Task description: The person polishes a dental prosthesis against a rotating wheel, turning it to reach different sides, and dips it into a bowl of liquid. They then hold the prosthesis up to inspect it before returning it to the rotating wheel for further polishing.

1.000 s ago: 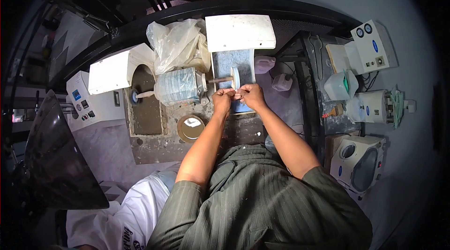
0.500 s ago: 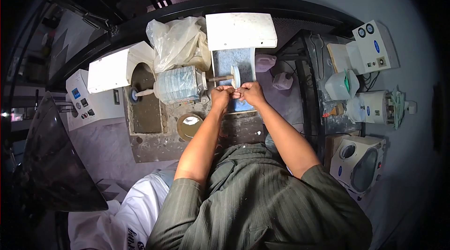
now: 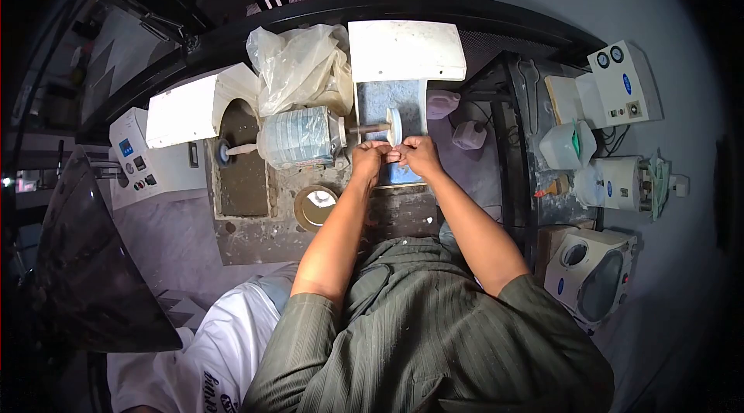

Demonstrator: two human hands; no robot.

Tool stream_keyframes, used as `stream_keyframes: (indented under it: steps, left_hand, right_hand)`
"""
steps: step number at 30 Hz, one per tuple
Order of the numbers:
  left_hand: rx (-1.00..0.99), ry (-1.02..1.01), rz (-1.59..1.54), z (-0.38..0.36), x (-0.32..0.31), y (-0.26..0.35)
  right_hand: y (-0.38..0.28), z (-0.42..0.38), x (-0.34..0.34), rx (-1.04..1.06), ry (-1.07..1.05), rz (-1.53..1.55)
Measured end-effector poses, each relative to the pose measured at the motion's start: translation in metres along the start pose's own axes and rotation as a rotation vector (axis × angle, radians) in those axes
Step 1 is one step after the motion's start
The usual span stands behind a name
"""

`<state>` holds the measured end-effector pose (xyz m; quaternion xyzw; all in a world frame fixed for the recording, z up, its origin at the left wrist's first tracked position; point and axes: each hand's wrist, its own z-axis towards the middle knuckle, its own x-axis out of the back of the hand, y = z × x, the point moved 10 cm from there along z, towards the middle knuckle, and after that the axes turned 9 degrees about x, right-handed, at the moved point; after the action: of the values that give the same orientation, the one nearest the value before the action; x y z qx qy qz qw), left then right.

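Observation:
My left hand [image 3: 369,159] and my right hand [image 3: 419,157] meet fingertip to fingertip, both closed in a pinch around something too small to make out. Their fingertips sit right at the lower edge of a pale polishing wheel [image 3: 395,128]. The wheel is mounted on a brown metal shaft [image 3: 367,129] from a plastic-wrapped motor [image 3: 302,139]. Behind and below the wheel lies a blue-lined tray [image 3: 372,99] under a raised white hood [image 3: 407,51]. On the motor's other side, a second shaft carries a small blue-and-white wheel [image 3: 224,152].
A white hood [image 3: 186,115] covers part of a murky basin [image 3: 244,194] to the left. Near my left forearm stands a round bowl [image 3: 308,217]. A crumpled plastic bag [image 3: 298,64] rests behind the motor. Someone in a white shirt [image 3: 221,351] is close on my left.
The whole view has shifted slightly, with the bench appearing a little further right. My hands keep their pinch at the wheel's lower edge.

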<state>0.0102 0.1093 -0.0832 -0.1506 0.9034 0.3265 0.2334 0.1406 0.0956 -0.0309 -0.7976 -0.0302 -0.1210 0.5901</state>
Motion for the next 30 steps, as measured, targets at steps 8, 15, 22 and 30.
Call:
stream_keyframes:
  steps: [8, 15, 22, 30]
  left_hand:
    - [-0.109, -0.116, -0.07, -0.014, -0.012, 0.001]
    - [-0.167, -0.126, -0.089, -0.016, -0.012, 0.001]
    - [-0.159, -0.139, -0.117, -0.012, -0.009, -0.002]
    - [-0.103, -0.077, -0.026, -0.015, -0.01, 0.003]
  right_hand:
    - [-0.028, -0.013, 0.008, 0.209, -0.006, -0.152]
    - [-0.037, -0.017, 0.015, 0.336, 0.087, -0.299]
    - [-0.056, -0.023, 0.012, 0.329, 0.053, -0.401]
    - [-0.035, -0.013, 0.01, 0.226, 0.039, -0.358]
